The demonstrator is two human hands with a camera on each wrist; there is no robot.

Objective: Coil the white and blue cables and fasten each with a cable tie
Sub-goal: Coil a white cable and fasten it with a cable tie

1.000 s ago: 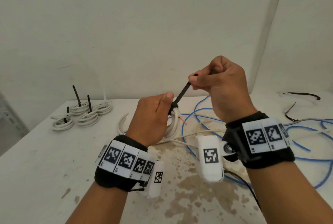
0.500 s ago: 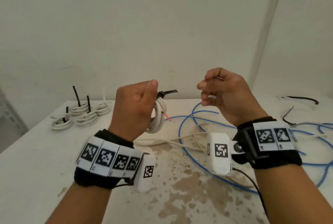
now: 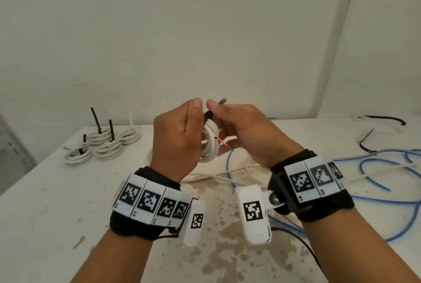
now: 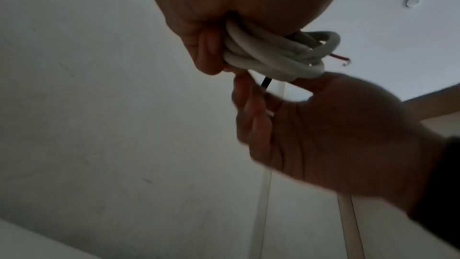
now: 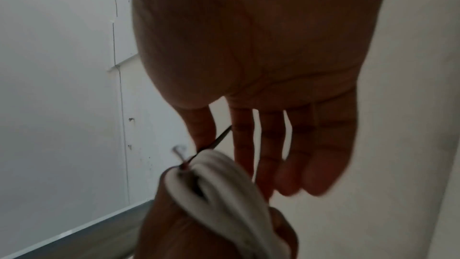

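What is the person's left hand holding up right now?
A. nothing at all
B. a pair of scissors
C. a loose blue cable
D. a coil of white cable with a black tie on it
D: the left hand grips a white cable coil with a black cable tie at its top.

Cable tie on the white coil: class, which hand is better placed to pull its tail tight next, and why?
Probably the right hand: its thumb already sits at the black cable tie, while the left hand has the white coil in its grip.
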